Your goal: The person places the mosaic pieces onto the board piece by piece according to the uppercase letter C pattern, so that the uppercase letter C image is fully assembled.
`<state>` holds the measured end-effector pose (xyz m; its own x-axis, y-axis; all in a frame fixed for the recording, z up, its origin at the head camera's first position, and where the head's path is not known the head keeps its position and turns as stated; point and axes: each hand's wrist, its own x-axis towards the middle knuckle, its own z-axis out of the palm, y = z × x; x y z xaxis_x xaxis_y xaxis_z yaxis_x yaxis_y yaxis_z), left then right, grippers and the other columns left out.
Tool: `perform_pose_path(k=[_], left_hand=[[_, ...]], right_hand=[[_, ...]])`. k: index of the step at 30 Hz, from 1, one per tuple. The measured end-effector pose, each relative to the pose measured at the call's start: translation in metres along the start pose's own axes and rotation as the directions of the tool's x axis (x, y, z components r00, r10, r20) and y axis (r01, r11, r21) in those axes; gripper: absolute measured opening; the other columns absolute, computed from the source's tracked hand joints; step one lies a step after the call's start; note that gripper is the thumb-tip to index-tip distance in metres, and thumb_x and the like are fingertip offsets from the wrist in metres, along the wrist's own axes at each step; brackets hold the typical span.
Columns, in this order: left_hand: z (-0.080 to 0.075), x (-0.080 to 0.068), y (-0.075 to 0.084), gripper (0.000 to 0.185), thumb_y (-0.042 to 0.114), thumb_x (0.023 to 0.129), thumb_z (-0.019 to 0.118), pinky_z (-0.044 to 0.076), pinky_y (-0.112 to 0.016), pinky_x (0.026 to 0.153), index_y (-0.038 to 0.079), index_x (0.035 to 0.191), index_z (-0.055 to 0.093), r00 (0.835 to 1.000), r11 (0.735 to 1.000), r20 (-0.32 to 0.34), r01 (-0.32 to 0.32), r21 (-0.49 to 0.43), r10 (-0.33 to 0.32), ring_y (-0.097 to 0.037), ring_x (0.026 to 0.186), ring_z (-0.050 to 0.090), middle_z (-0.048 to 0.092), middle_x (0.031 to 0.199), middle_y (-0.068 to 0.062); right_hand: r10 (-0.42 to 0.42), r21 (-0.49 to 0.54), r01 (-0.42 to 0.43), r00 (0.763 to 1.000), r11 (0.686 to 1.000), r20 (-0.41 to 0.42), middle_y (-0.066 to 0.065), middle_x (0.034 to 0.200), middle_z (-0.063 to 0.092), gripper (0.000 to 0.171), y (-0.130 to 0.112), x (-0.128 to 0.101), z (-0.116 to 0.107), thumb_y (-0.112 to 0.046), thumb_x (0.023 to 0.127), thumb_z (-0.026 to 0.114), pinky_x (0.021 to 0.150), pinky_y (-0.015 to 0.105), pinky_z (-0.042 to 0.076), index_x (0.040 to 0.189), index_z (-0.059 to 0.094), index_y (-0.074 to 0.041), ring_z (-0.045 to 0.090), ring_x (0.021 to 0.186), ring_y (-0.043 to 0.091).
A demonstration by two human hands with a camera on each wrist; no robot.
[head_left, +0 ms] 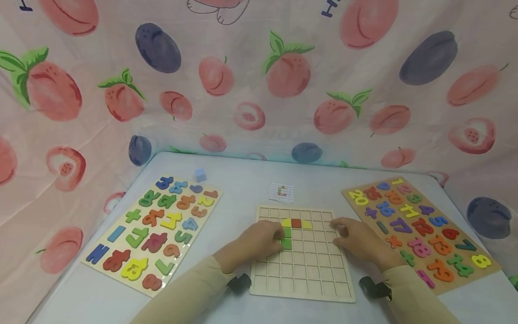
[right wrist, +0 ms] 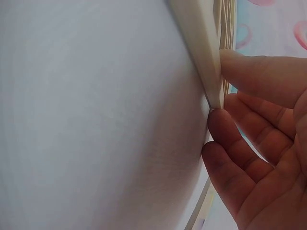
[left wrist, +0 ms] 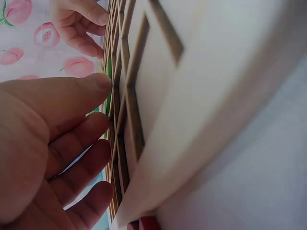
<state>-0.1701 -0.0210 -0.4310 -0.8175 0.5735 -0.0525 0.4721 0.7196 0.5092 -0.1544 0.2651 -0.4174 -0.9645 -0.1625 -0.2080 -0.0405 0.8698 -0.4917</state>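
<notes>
A wooden grid board (head_left: 300,285) lies on the table. Near its top left sit two green square tiles (head_left: 286,244), one below the other. Above them a red square tile (head_left: 296,223) lies between two yellow rounded-corner tiles (head_left: 307,224). My left hand (head_left: 264,238) rests over the board's left side, its thumb touching the edge of a green tile (left wrist: 109,86) in the left wrist view. At the board's right rim, my right hand (head_left: 360,240) touches the edge with its thumb (right wrist: 254,72) and relaxed fingers. Neither hand shows a loose tile.
A small card (head_left: 282,192) with a gridded colour pattern lies behind the board. Number puzzle boards flank it, one at the left (head_left: 127,225) and one at the right (head_left: 378,191). A pale blue cube (head_left: 200,174) stands at the back left. A fruit-print cloth (head_left: 243,67) hangs behind.
</notes>
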Motion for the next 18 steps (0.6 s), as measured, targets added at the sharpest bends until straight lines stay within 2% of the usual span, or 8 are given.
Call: perform_pose_path(k=[10, 18], left_hand=[[-0.0021, -0.0043, -0.0028, 0.023, 0.015, 0.085, 0.077, 0.050, -0.028, 0.090, 0.013, 0.107, 0.071, 1.000, 1.000, 0.013, 0.014, 0.012, -0.015, -0.012, 0.097, 0.062, 0.069, 0.099, 0.006], [-0.0008, -0.0044, -0.0052, 0.024, 0.016, 0.086, 0.077, 0.051, -0.027, 0.088, 0.013, 0.109, 0.071, 1.000, 1.000, 0.005, 0.015, 0.006, -0.015, -0.011, 0.096, 0.062, 0.068, 0.099, 0.006]], right_hand=[[-0.003, -0.006, 0.003, 1.000, 1.000, -0.002, 0.025, 0.135, 0.057, 0.052, 0.0011, 0.0013, 0.0005, -0.021, 0.089, 0.072, 0.097, 0.060, 0.043, 0.136, 0.058, -0.005, 0.051, 0.125, 0.045], [-0.011, -0.009, 0.011, 1.000, 1.000, 0.000, 0.025, 0.135, 0.057, 0.051, 0.0005, 0.0016, -0.0008, -0.020, 0.089, 0.072, 0.097, 0.060, 0.044, 0.136, 0.058, -0.004, 0.052, 0.124, 0.044]])
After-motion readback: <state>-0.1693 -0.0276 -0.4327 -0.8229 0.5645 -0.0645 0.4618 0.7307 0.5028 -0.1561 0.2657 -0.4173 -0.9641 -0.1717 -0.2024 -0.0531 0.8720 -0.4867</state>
